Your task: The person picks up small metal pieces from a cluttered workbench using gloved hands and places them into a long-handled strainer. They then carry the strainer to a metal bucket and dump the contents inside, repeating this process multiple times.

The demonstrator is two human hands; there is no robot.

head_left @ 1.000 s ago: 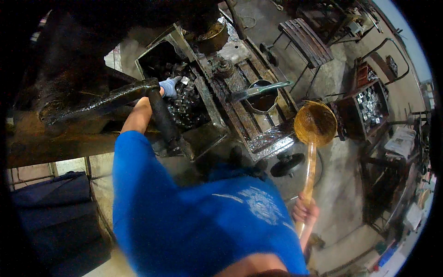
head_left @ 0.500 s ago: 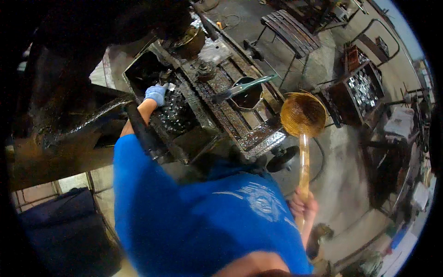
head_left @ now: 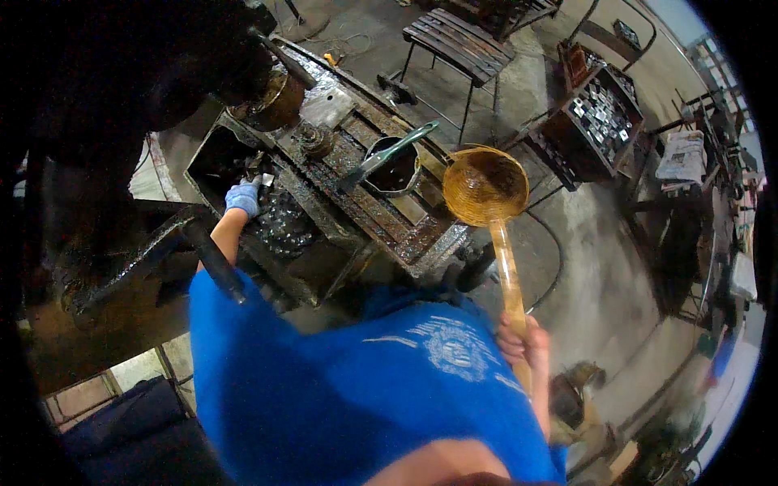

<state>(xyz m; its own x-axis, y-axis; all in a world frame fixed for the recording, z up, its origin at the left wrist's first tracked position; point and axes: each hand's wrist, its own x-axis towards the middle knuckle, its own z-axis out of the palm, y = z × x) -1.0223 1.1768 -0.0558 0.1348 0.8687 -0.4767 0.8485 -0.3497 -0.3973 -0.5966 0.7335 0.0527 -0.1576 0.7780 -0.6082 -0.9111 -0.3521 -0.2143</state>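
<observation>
Head view — scoop [head_left: 491, 212] amber, round-bowled, long-handled.

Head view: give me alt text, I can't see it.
The right hand grips a long-handled yellow scoop; the gloved left hand is in a bin of small shiny pieces. Beside the bin, a green-handled brush lies across an open container.

The left forearm [head_left: 227, 237], bare, reaches forward and out to the left; the gloved left hand [head_left: 242, 200] points away from the torso [head_left: 365, 397], and how far its fingers [head_left: 252, 189] close is unclear. Nearer the body, the ungloved right hand [head_left: 525, 343] grips, fingers curled, right forearm [head_left: 538, 398] behind it.
</observation>
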